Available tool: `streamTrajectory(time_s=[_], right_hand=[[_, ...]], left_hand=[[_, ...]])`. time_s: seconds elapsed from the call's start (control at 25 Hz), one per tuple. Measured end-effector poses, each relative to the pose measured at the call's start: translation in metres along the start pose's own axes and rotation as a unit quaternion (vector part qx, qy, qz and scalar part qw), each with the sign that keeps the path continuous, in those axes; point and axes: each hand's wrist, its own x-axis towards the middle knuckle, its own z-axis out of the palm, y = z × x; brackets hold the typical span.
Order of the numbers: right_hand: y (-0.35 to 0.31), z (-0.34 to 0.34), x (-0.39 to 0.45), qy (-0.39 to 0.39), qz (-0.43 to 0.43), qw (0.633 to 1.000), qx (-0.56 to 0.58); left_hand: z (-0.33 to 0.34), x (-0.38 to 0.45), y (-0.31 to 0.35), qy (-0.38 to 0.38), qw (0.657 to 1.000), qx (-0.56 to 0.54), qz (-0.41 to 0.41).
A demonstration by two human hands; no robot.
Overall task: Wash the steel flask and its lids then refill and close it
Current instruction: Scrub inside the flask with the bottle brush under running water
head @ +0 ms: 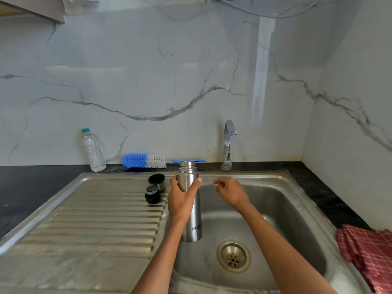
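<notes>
Sink (297,209) serves as our landmark. Far left of it, against the marble wall, we log a clear plastic bottle (92,150) with a green cap, upright on the dark counter. Nearer the sink, a blue-and-white bottle brush (144,161) lies along the back ledge, its handle running behind the flask's neck. On the ribbed drainboard just left of the basin sit the steel cup lid (157,182), mouth up, and the black stopper (152,195) in front of it. Our left hand (180,200) grips the steel flask (192,209) around its upper body; the flask stands upright and uncapped at the basin's left edge. Our right hand (230,193) hovers over the basin, fingers loosely curled, holding nothing. Behind the basin stands the tap (228,143); right of the sink lies a red checked cloth (369,249).
</notes>
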Motion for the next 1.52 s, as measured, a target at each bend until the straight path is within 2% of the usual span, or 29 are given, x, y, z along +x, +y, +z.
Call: streamTrajectory(time_s=[0.08, 0.16, 0.24, 0.4, 0.6, 0.88, 0.92, 1.0, 1.04, 1.08, 1.16, 1.28, 1.4, 1.52], right_hand=[[-0.014, -0.002, 0.023, 0.064, -0.008, 0.998, 0.000], [-0.018, -0.011, 0.043, 0.162, 0.027, 0.984, 0.076], [-0.017, -0.023, 0.058, 0.213, 0.078, 0.961, 0.160], [0.005, -0.029, 0.087, 0.170, 0.085, 0.951, 0.242], [0.031, -0.037, 0.100, 0.109, 0.004, 0.955, 0.277], [0.032, -0.036, 0.102, 0.104, -0.039, 0.966, 0.233], [0.031, -0.034, 0.100, 0.124, -0.038, 0.969, 0.209], [0.026, -0.027, 0.091, 0.220, -0.041, 0.967, 0.122], [0.020, -0.020, 0.087, 0.267, -0.067, 0.958, 0.084], [0.013, -0.011, 0.085, 0.280, -0.110, 0.952, 0.054], [-0.002, 0.011, 0.093, 0.204, -0.183, 0.961, -0.020], [-0.023, 0.038, 0.123, 0.036, -0.199, 0.966, -0.159], [-0.039, 0.056, 0.149, -0.009, -0.224, 0.936, -0.270], [-0.050, 0.071, 0.168, -0.017, -0.231, 0.923, -0.308]], left_hand=[[0.002, 0.001, -0.001, 0.010, 0.999, -0.035, -0.019], [0.006, 0.002, -0.003, 0.006, 0.999, -0.044, -0.022], [0.010, 0.002, -0.007, -0.008, 0.999, -0.030, -0.015], [0.013, 0.002, -0.011, -0.035, 0.999, -0.008, -0.006], [0.016, -0.001, -0.012, -0.080, 0.997, 0.022, 0.004], [0.015, -0.002, -0.010, -0.092, 0.995, 0.036, 0.002], [0.015, -0.002, -0.011, -0.091, 0.995, 0.036, 0.000], [0.015, -0.002, -0.011, -0.073, 0.997, 0.030, -0.003], [0.015, -0.001, -0.011, -0.057, 0.998, 0.028, -0.006], [0.014, 0.000, -0.010, -0.038, 0.999, 0.025, -0.011], [0.013, 0.002, -0.010, 0.001, 1.000, 0.017, -0.018], [0.012, 0.005, -0.011, 0.018, 1.000, 0.014, -0.019], [0.013, 0.006, -0.014, 0.021, 0.999, 0.024, -0.013], [0.014, 0.009, -0.017, 0.038, 0.999, 0.029, -0.014]])
